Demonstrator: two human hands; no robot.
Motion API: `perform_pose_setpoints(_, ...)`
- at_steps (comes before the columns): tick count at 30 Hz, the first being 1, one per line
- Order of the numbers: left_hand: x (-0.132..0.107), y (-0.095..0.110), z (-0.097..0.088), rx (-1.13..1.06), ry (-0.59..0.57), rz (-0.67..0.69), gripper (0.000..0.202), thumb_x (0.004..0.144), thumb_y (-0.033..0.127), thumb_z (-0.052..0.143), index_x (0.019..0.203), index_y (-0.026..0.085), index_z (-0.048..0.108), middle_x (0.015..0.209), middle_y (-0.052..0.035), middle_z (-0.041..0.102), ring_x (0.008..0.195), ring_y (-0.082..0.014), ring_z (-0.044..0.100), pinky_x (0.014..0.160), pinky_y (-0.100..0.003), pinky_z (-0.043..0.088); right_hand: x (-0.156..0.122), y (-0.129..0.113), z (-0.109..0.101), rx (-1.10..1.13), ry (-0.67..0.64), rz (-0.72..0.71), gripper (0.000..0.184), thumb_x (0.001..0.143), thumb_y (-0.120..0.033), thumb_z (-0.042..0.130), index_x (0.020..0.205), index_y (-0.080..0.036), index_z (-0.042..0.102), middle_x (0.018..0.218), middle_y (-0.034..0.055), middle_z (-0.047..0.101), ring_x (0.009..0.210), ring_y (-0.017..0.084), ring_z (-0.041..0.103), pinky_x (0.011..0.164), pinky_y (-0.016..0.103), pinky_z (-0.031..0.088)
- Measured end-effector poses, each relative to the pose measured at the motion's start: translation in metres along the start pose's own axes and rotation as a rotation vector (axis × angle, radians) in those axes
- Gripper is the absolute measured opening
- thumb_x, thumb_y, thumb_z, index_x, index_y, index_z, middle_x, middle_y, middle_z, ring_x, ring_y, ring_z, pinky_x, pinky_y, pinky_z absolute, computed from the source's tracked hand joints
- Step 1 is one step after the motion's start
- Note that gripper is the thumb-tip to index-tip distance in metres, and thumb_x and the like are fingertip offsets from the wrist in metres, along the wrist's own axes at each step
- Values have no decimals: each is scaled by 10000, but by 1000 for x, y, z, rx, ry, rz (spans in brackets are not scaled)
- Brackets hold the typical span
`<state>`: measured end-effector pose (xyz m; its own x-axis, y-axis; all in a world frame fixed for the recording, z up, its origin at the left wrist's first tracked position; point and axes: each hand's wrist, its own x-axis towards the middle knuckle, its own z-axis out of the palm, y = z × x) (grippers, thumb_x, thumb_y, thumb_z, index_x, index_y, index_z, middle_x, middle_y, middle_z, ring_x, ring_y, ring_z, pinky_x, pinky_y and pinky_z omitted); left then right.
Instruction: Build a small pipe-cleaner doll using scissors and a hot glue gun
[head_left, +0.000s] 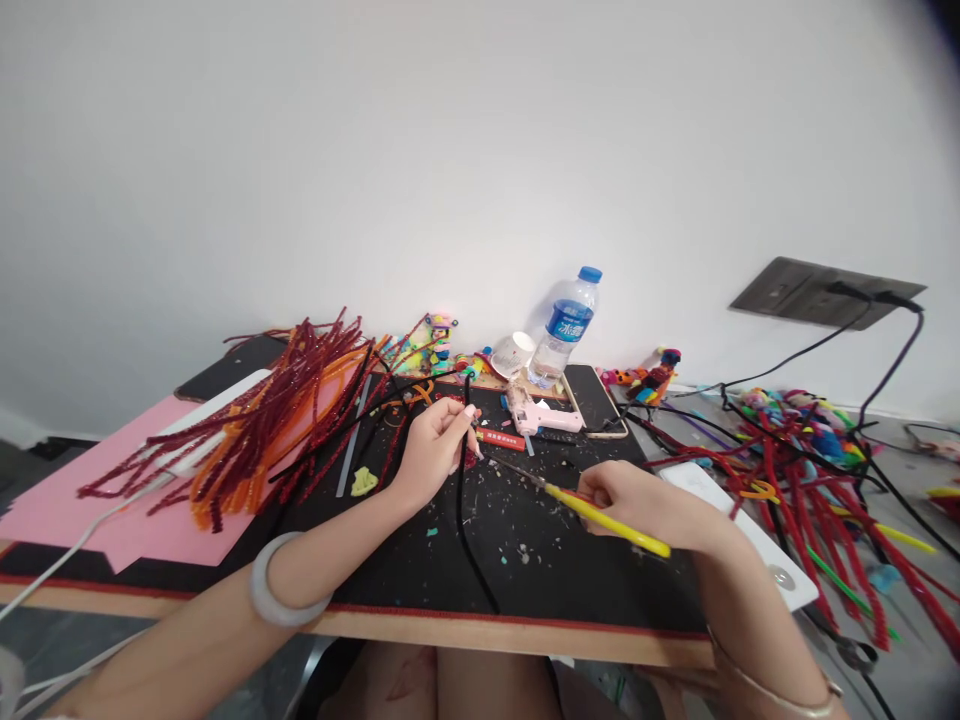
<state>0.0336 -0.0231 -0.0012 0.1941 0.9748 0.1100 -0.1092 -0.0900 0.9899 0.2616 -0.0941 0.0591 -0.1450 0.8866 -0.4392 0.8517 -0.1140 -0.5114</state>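
My left hand (435, 440) is closed in a pinch on a black pipe cleaner (463, 520), which runs up past the fingers and down over the black board toward the table's near edge. A pale bangle sits on that wrist. My right hand (637, 505) is closed round yellow-handled scissors (600, 515). Their metal blades point left, with the tips just right of my left fingers and the black pipe cleaner. Both hands hover over the black work board (540, 570), which is strewn with small scraps.
A pile of red and orange pipe cleaners (262, 420) lies at the left over pink paper (90, 490). A pink glue gun (536, 412), a phone (596, 400), a water bottle (564, 330) and a paper cup stand behind. More red pipe cleaners and cables spread at the right.
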Motion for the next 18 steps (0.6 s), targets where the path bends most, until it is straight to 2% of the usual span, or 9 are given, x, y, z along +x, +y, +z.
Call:
perform_pose_setpoints(1,0,0,0,-1,7,3,274,849,394,516,693,173,468,504,50,562,302,-30,339,310,-155,273,-3,3,-4,103,-36,2,65,645,-210,577,604,-175,540,519,-25,525,456,84,430,399,195,274)
perform_pose_setpoints(3,0,0,0,1,14,9,277,850,395,514,690,175,462,505,50,567,299,-30,343,308,-155,274,-5,7,-5,328,-37,-1,103,695,-275,567,735,-195,516,564,-49,493,437,80,432,386,192,316)
perform_pose_setpoints(5,-1,0,0,5,13,9,282,852,397,516,688,176,455,501,50,571,299,-30,355,310,-153,277,0,9,2,439,81,-4,197,723,-357,574,800,-209,469,559,-70,451,409,80,426,366,193,331)
perform_pose_setpoints(8,-3,0,0,15,-7,9,291,859,405,509,689,178,444,493,53,569,302,-32,367,313,-150,282,16,6,17,504,245,-94,314,745,-488,561,722,-219,400,495,-97,355,336,61,333,315,188,258)
perform_pose_setpoints(10,-5,-1,1,20,-30,19,298,865,413,501,690,180,439,502,53,571,304,-34,374,313,-152,284,27,1,25,561,248,-90,360,761,-545,519,691,-222,376,500,-93,341,327,57,294,305,196,236)
perform_pose_setpoints(13,-6,-2,2,24,-46,29,299,869,423,491,701,182,438,517,52,576,312,-38,387,318,-156,293,37,-9,31,474,283,-110,370,723,-529,575,685,-209,393,522,-83,343,397,66,318,360,202,262)
perform_pose_setpoints(16,-5,-2,2,1,-35,21,289,861,422,507,713,183,440,528,49,577,346,-46,425,350,-157,336,41,-17,31,317,320,-207,295,764,-468,540,767,-195,427,658,-28,486,555,108,421,491,227,358)
perform_pose_setpoints(18,-4,-2,3,-23,-29,9,285,852,422,520,717,184,440,533,46,578,367,-53,448,368,-159,356,45,-19,31,218,326,-218,255,791,-439,508,793,-203,410,728,-6,542,609,127,456,546,244,376)
